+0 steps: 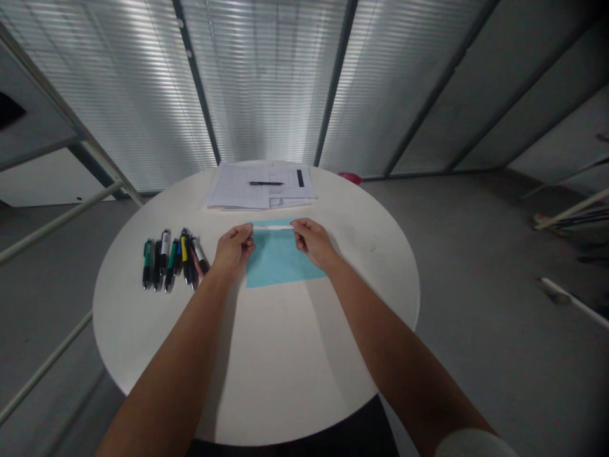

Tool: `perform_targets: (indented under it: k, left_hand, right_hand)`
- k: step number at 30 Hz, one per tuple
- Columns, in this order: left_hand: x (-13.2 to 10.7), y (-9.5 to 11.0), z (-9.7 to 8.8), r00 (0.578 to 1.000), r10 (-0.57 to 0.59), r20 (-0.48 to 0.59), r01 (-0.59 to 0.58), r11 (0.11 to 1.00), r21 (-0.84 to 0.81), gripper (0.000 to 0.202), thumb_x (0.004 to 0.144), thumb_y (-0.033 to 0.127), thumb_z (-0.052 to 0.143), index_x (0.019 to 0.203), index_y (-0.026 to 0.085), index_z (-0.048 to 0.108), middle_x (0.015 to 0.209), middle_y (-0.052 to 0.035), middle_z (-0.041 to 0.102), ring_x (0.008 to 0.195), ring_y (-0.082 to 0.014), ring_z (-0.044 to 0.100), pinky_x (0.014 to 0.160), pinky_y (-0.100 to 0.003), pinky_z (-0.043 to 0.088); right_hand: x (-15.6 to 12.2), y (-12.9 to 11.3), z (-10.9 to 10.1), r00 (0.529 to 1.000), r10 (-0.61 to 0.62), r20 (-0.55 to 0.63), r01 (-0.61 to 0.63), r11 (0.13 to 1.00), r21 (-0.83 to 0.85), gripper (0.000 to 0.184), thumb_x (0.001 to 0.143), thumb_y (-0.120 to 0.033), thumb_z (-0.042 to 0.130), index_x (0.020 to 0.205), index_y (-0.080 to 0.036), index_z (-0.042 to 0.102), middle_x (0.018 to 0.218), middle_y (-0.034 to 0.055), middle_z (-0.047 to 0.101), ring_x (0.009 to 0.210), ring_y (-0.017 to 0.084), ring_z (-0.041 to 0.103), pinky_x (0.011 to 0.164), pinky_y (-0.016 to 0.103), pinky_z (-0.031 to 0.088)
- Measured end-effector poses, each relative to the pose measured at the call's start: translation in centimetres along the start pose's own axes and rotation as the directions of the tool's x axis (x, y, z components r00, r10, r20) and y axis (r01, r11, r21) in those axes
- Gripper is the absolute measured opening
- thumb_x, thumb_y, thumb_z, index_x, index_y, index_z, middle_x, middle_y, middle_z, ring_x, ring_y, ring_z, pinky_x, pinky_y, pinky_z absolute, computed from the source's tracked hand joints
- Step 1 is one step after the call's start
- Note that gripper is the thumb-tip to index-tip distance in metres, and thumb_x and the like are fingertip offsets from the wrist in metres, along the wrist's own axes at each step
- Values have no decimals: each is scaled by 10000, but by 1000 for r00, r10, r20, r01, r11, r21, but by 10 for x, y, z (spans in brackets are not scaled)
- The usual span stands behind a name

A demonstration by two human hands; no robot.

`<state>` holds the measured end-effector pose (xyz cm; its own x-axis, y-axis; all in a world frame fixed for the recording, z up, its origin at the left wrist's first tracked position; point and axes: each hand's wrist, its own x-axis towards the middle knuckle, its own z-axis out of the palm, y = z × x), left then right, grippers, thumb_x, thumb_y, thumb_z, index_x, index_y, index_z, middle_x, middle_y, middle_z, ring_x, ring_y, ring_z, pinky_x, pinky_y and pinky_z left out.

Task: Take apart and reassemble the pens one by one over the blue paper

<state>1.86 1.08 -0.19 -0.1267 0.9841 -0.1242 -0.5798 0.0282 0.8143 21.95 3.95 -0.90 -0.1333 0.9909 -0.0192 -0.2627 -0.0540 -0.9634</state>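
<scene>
Both ends of a slim white pen (273,227) are pinched between my fingers, and it lies crosswise in front of me. My left hand (234,249) is closed on its left end, and my right hand (311,241) grips the right end. Below the pen is a light blue sheet of paper (283,260) on the table. My fingers cover the tips of the pen, so its ends are hidden. Left of my left hand lies a group of several pens (174,257) in green, black, white and yellow, side by side.
The round white table (276,355) carries a stack of printed papers (238,187) at its far side, with a black pen (266,183) on top. Pale metal rails (61,222) stand at the left. Behind the table is a wall with blinds (266,82).
</scene>
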Motion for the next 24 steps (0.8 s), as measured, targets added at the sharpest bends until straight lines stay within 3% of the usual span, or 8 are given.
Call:
perform_targets:
  k: [17, 24]
  left_hand:
    - [0, -3, 3, 996, 48, -73, -49, 999, -11, 335, 687, 279, 845, 656, 135, 545, 602, 24, 527, 486, -47, 453, 433, -176, 335]
    - [-1, -2, 4, 998, 44, -46, -44, 999, -3, 338, 698, 276, 839, 663, 148, 529, 597, 33, 518, 485, -50, 458, 437, -180, 350]
  right_hand:
    - [-3, 1, 0, 993, -82, 80, 88, 993, -84, 409, 658, -465, 802, 897, -215, 586, 619, -64, 603, 464, 63, 471, 449, 211, 320]
    - [-1, 5, -2, 988, -122, 92, 127, 991, -50, 317, 714, -407, 772, 918, -233, 603, 629, -82, 555, 473, 61, 477, 454, 208, 330]
